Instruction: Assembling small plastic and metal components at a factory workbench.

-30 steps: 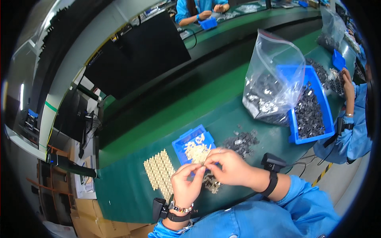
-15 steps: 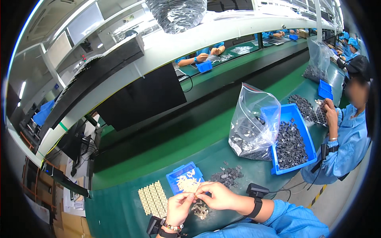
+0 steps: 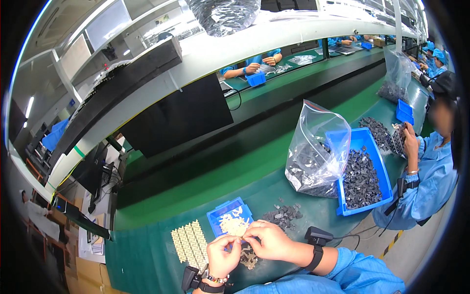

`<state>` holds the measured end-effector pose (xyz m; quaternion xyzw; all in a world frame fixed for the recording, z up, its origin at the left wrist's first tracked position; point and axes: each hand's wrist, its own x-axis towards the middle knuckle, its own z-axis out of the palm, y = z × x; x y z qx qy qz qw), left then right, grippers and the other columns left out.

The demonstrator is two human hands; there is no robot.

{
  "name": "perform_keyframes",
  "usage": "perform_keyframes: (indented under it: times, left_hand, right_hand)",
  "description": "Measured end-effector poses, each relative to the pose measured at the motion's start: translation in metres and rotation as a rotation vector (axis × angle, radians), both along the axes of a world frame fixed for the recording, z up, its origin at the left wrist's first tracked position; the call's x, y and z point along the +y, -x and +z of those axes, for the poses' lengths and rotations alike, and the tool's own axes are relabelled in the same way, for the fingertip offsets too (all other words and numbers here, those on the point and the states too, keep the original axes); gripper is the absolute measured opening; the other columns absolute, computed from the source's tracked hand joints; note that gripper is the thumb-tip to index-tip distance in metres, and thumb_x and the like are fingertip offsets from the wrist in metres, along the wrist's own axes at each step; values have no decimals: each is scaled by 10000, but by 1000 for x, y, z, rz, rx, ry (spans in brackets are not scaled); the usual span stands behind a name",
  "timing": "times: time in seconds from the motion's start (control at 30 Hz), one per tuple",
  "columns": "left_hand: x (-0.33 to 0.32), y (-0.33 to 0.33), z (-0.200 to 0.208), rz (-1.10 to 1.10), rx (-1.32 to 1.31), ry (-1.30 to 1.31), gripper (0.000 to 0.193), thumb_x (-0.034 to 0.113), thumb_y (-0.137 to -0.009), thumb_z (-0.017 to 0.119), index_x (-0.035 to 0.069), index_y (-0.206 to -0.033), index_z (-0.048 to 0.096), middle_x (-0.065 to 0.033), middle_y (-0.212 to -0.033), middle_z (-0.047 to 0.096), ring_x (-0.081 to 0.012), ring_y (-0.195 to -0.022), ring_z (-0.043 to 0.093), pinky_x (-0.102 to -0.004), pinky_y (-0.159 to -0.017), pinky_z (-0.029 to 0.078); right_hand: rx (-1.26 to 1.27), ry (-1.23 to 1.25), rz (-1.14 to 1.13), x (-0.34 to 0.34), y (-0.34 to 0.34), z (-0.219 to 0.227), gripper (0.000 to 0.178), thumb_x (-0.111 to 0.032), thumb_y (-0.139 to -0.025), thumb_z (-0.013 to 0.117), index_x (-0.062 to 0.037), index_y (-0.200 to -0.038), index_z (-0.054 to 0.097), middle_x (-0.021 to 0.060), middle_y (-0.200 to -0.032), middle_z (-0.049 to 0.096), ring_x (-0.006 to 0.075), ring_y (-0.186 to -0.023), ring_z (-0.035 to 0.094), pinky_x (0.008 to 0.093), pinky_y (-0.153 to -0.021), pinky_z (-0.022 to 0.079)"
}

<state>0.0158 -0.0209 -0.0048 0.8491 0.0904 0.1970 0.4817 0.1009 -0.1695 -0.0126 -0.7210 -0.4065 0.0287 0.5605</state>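
Note:
My left hand [image 3: 223, 256] and my right hand [image 3: 268, 240] meet over the green mat, thumbs and forefingers pinched together. Whatever sits between the fingertips is too small to make out. Just beyond them is a small blue tray [image 3: 211, 219] holding a heap of cream-coloured pieces [image 3: 234, 224]. Left of the tray lies a cream sheet of small parts in zigzag rows [image 3: 190, 243]. Beneath my hands, partly hidden, is a pile of mixed tan and dark pieces [image 3: 248, 257]. Beyond my right hand, loose black parts [image 3: 284, 216] are scattered on the mat.
A large blue bin [image 3: 387, 188] full of black parts stands at right, with a clear plastic bag [image 3: 313, 161] of black parts against it. A co-worker [image 3: 435, 161] handles parts at far right. A white shelf beam [image 3: 274, 41] crosses overhead; a black panel [image 3: 181, 117] hangs below it.
The whole view has shifted slightly. My hands stay pinched together over the same spot. A person in pale clothing now shows at the far left.

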Motion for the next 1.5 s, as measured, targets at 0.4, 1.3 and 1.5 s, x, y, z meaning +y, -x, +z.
perform_keyframes:
  times: [0.4, 1.3, 1.5]
  left_hand:
    - [28, -27, -8, 96, -124, -450, 33, -29, -771, 653, -3, -780, 671, -131, -753, 662, -242, -676, 654, -312, -630, 513]
    - [-23, 17, -9, -111, 347, 643, 142, 17, -904, 631, -37, -1019, 695, -59, -810, 692, -96, -755, 638, -202, -643, 490]
    - [-35, 20, -18, -215, 360, 434, 119, 43, -900, 646, -28, -960, 721, -55, -797, 688, -72, -669, 575, -202, -590, 442]
  right_hand:
    - [200, -88, -90, -7, -12, -3, 58, -9, -780, 634, 3, -821, 675, 136, -790, 642, 293, -738, 625, 354, -690, 494]
    - [526, 28, 89, -44, 7, -25, 122, -93, -834, 719, -11, -924, 724, 51, -817, 694, 76, -637, 567, 229, -551, 424]
    - [682, 26, 77, -58, 20, -48, 106, -97, -862, 700, -4, -911, 714, 33, -797, 686, 36, -638, 535, 215, -542, 408]
